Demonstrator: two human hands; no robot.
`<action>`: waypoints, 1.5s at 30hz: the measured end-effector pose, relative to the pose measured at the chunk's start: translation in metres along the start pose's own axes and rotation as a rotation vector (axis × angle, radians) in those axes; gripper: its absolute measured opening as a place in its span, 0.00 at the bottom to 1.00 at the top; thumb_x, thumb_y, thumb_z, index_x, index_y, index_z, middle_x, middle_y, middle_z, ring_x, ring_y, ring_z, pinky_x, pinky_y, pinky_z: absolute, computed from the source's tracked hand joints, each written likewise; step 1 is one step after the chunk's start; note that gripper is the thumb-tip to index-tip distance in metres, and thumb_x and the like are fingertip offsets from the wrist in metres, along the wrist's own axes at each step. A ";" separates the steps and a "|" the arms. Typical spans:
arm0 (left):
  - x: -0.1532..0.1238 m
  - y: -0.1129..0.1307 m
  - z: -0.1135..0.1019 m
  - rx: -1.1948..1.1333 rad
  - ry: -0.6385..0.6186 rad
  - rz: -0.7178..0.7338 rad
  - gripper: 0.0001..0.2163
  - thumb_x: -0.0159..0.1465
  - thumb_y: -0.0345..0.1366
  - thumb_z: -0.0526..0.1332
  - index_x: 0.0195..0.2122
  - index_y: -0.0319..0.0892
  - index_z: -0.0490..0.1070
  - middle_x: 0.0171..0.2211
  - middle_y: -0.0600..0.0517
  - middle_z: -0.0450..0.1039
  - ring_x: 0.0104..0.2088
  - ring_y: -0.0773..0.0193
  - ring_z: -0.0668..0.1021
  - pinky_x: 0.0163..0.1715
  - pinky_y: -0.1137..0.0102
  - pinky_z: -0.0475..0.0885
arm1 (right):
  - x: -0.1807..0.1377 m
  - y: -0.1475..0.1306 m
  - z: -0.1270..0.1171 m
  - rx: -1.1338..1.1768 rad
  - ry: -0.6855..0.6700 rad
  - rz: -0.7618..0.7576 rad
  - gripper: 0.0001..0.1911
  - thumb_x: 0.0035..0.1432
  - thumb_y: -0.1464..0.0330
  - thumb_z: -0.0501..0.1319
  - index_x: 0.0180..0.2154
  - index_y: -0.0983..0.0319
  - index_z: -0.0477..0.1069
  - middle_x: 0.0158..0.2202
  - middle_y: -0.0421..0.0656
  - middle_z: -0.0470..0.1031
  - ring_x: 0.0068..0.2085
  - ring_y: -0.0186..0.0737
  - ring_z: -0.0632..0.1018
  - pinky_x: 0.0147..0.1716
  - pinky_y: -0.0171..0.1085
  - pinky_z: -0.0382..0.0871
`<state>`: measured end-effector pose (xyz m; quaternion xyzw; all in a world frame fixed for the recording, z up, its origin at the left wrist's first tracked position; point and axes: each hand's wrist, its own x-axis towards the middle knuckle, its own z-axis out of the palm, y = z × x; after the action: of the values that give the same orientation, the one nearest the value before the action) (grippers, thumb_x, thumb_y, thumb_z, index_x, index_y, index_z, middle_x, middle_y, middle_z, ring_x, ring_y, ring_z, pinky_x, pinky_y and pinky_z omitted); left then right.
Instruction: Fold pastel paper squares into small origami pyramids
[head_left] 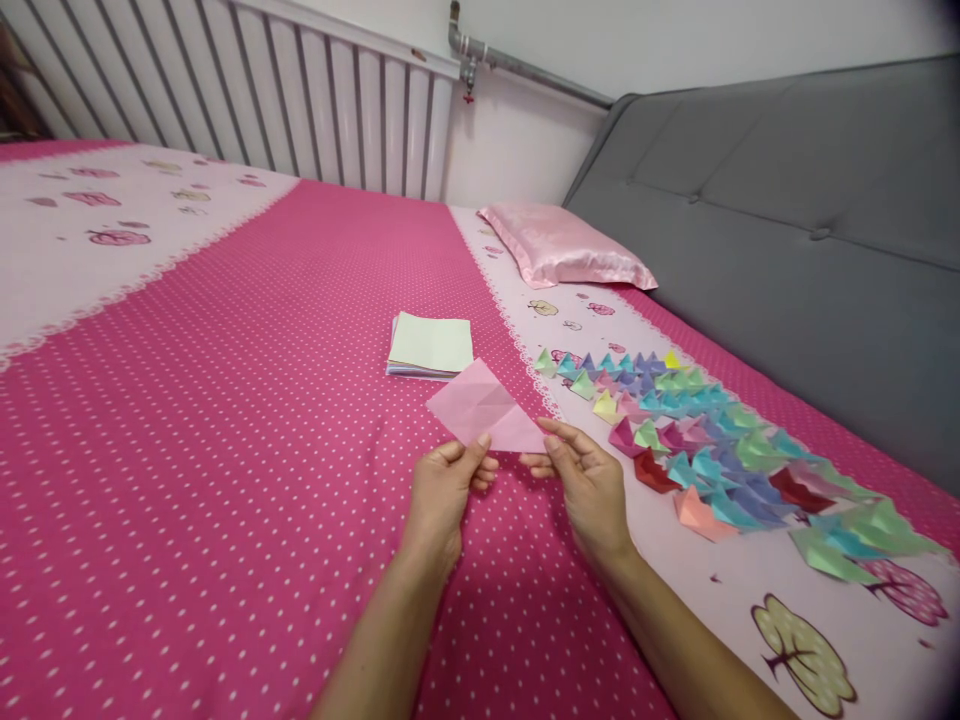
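two hands, left hand (448, 482) and right hand (581, 478), pinch a creased pink paper sheet (484, 405) just in front of the pale-green-topped square paper stack (431, 343); folding seems in hand; the next crease likely needs aligned edges

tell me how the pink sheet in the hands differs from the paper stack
The pink sheet is one creased piece; the paper stack has several layers, pale green on top. The left hand and right hand hold the pink sheet, while the paper stack lies on the bedspread. Both are paper.
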<state>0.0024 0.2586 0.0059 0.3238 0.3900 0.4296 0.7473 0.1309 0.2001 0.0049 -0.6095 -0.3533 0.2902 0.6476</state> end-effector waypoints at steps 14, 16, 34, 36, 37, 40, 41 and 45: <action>-0.014 0.012 0.002 -0.232 -0.431 -0.233 0.16 0.54 0.25 0.60 0.44 0.32 0.74 0.47 0.39 0.74 0.41 0.60 0.78 0.41 0.71 0.73 | 0.009 0.011 -0.004 0.066 0.026 -0.053 0.23 0.50 0.65 0.63 0.49 0.59 0.67 0.52 0.48 0.69 0.43 0.43 0.75 0.35 0.38 0.73; -0.011 0.010 0.003 -0.193 -0.304 -0.108 0.15 0.54 0.29 0.61 0.43 0.33 0.75 0.45 0.40 0.75 0.40 0.60 0.78 0.42 0.69 0.72 | 0.010 0.012 -0.004 0.030 0.044 -0.077 0.28 0.51 0.66 0.62 0.54 0.56 0.62 0.56 0.49 0.64 0.45 0.43 0.75 0.37 0.39 0.73; -0.004 0.009 0.006 -0.201 -0.080 -0.012 0.10 0.56 0.25 0.62 0.38 0.39 0.77 0.37 0.48 0.79 0.33 0.69 0.78 0.36 0.75 0.74 | 0.012 0.008 -0.013 -0.285 -0.174 -0.476 0.10 0.53 0.74 0.61 0.32 0.54 0.78 0.57 0.42 0.61 0.54 0.44 0.68 0.53 0.48 0.62; -0.004 0.008 0.005 -0.188 -0.089 0.000 0.09 0.55 0.26 0.62 0.37 0.38 0.77 0.36 0.47 0.79 0.32 0.68 0.78 0.35 0.75 0.74 | 0.013 0.007 -0.014 -0.300 -0.201 -0.464 0.10 0.52 0.75 0.61 0.32 0.54 0.78 0.54 0.43 0.65 0.54 0.44 0.68 0.53 0.46 0.62; -0.003 0.007 0.005 -0.183 -0.097 0.001 0.09 0.55 0.27 0.63 0.37 0.38 0.77 0.36 0.47 0.79 0.32 0.68 0.78 0.35 0.74 0.74 | 0.014 0.006 -0.015 -0.303 -0.215 -0.451 0.10 0.52 0.75 0.61 0.32 0.55 0.78 0.52 0.43 0.68 0.53 0.43 0.69 0.52 0.45 0.63; -0.001 0.006 0.004 -0.174 -0.116 -0.005 0.09 0.55 0.28 0.63 0.38 0.39 0.78 0.35 0.47 0.79 0.33 0.67 0.78 0.36 0.75 0.73 | 0.016 0.006 -0.016 -0.309 -0.230 -0.403 0.10 0.51 0.74 0.61 0.33 0.55 0.77 0.47 0.43 0.73 0.49 0.43 0.73 0.49 0.42 0.66; -0.001 0.006 0.004 -0.171 -0.120 -0.005 0.09 0.54 0.28 0.63 0.37 0.39 0.78 0.35 0.47 0.79 0.33 0.68 0.78 0.36 0.75 0.73 | 0.016 0.006 -0.017 -0.310 -0.229 -0.387 0.09 0.51 0.74 0.61 0.33 0.56 0.77 0.45 0.43 0.74 0.47 0.42 0.74 0.47 0.42 0.67; -0.005 0.008 0.002 -0.157 -0.143 0.005 0.11 0.52 0.29 0.65 0.38 0.39 0.78 0.32 0.49 0.80 0.30 0.70 0.78 0.35 0.77 0.72 | 0.016 0.004 -0.016 -0.276 -0.229 -0.317 0.05 0.50 0.70 0.63 0.31 0.57 0.77 0.37 0.42 0.77 0.40 0.42 0.76 0.43 0.41 0.68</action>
<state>-0.0004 0.2575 0.0154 0.2951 0.3000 0.4367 0.7951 0.1534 0.2034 0.0025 -0.5923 -0.5521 0.2010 0.5513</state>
